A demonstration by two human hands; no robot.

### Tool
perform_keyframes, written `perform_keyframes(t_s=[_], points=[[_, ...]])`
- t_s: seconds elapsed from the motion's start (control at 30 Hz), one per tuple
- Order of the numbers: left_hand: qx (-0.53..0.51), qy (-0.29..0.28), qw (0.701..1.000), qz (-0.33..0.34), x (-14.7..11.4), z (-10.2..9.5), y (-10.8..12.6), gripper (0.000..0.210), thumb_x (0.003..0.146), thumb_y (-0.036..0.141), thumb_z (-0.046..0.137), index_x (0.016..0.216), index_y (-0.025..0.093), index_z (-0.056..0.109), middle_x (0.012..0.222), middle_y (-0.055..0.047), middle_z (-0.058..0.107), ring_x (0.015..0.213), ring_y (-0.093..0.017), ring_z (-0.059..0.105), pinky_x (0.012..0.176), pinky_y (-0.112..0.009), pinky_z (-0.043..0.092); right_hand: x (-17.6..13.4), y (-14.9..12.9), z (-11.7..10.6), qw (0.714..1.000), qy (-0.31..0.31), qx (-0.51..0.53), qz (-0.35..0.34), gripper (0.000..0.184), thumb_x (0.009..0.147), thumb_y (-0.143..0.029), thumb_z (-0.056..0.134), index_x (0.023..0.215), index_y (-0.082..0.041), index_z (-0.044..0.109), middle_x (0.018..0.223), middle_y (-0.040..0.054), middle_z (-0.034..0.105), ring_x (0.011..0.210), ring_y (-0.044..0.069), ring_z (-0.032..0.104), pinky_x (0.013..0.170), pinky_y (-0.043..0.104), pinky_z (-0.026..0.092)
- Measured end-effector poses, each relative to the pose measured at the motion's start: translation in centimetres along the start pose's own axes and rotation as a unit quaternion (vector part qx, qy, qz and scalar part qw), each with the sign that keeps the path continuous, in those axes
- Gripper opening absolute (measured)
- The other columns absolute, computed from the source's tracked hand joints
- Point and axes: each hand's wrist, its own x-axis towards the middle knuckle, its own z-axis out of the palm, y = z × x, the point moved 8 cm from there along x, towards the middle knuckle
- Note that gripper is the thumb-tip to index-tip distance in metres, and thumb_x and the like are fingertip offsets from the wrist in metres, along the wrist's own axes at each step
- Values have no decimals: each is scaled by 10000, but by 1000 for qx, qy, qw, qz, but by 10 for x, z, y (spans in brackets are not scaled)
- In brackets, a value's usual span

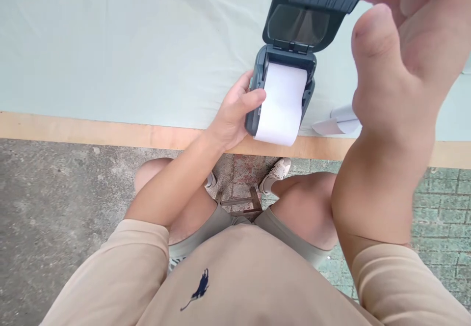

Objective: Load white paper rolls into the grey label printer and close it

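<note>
My left hand [234, 112] grips a small dark portable receipt printer [251, 119] near the table's front edge, its thumb lying over the left side by the paper. The printer's hinged lid [272, 24] is swung up, away from me. A white paper roll [282, 102] sits in the body, with its loose end hanging over the near edge. Close to the camera, my right hand [401, 61] is at the lid's upper right. Its thumb is stretched out, apart from the fingers, which run partly out of the picture; whether they touch the lid I cannot tell.
A pale cloth [110, 46] covers the table, with a bare wooden edge [91, 133] towards me. A curled white paper piece [336, 122] lies right of the printer, partly hidden by my right wrist. Below are my legs and a wooden stool frame [241, 202].
</note>
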Motion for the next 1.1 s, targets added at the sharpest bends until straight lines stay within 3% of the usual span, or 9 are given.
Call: perform_keyframes(t_s=[0.17,0.27,0.4,0.6,0.7,0.83,0.93,1.1], points=[[4,7,1000,-13,1,1,2,386,821,537,483,1008,211,571,971,-34,682,1097,-241,635,769,-286,582,9,-6,-12,999,27,-20,2,436,757,-411,592,1175,-411,468,1080,-21,594,1112,252,530,804,422,499],[21,5,1000,-8,-1,3,2,310,849,458,494,1024,208,549,954,-17,674,1037,-227,665,694,-267,578,15,-19,-11,999,32,-41,1,383,782,-401,575,1153,-385,480,1135,-44,578,1069,212,546,883,398,473],[40,6,999,3,-2,5,2,180,865,260,476,1033,215,520,864,21,630,896,-165,696,580,-206,528,17,-24,1,998,-11,-52,28,460,751,-388,612,1182,-352,454,1164,-40,563,996,193,554,851,361,464],[13,16,1000,5,-1,6,2,134,878,221,467,982,207,551,774,31,598,707,-85,661,527,-169,483,20,-21,4,997,-14,-57,48,516,741,-360,607,1224,-352,426,1161,-31,564,965,193,553,834,359,458],[-44,-1,999,0,0,8,3,254,920,359,402,975,187,581,843,-10,643,885,-156,680,607,-225,540,22,-22,2,999,-11,-47,14,504,774,-365,581,1249,-294,427,1210,-19,543,1060,174,538,928,340,443],[-52,37,998,-28,4,-1,-1,426,947,437,288,996,169,615,887,-25,672,1204,-231,581,901,-360,570,19,-20,-3,1000,-2,2,-5,436,841,-356,503,1265,-294,425,1286,-25,496,1138,158,514,932,311,462],[-36,72,996,-36,6,-8,-3,446,950,439,275,935,169,631,903,-12,683,1250,-234,550,945,-382,561,17,-20,-4,1000,-7,17,-14,499,787,-311,587,1263,-333,437,1262,-42,510,1094,154,535,917,307,487],[-35,80,996,-31,6,-8,-1,398,949,407,312,852,175,620,915,3,695,1254,-227,549,942,-376,569,17,-22,-2,999,-34,0,-22,649,703,-270,677,1276,-412,407,1277,-87,493,1110,162,532,961,333,492]])
